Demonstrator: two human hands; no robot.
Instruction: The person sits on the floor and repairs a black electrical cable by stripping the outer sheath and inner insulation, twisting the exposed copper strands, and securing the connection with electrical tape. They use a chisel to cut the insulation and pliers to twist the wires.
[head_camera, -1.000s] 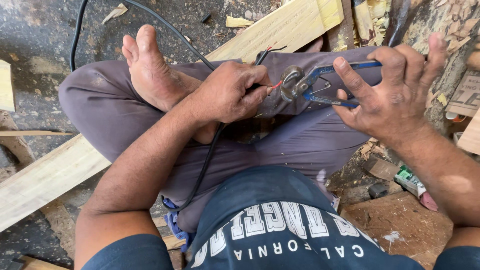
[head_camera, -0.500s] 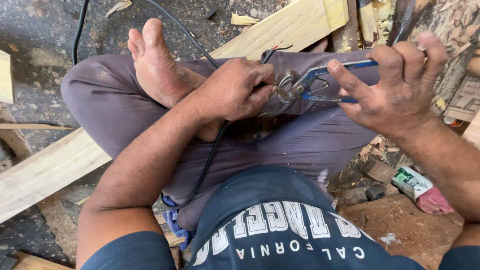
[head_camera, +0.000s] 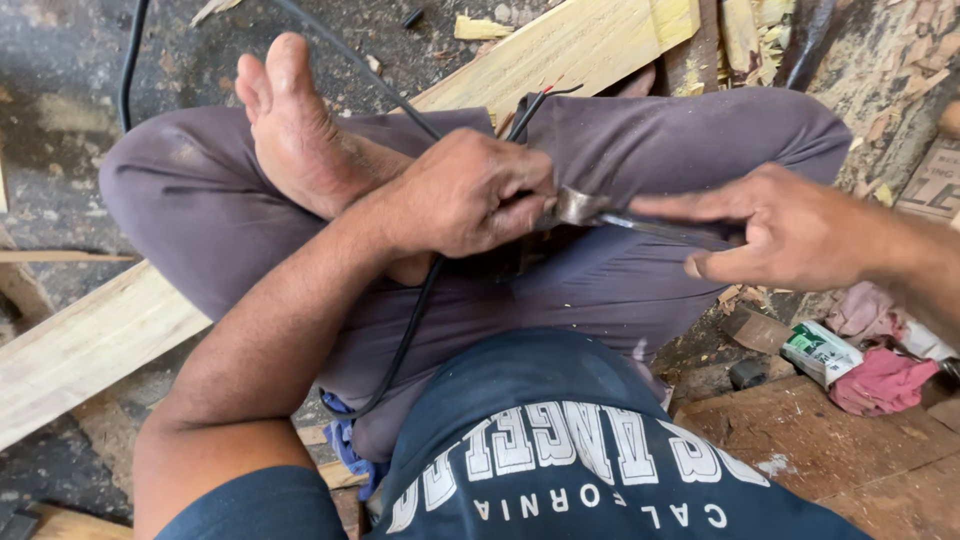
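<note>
Pliers (head_camera: 585, 208) grip black cable (head_camera: 415, 310) between both hands.

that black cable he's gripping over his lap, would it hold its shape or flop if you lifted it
The black cable probably flops: it curves loosely below the left hand and drapes over the leg. It looks thin, so likely light. Its split ends stick up, suggesting slightly stiffer wires there.

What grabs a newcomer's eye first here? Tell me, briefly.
Centre frame, the left hand pinches a black cable over the crossed legs, while the right hand works pliers against it. A bare foot rests upper left, over a long wooden plank.
</note>
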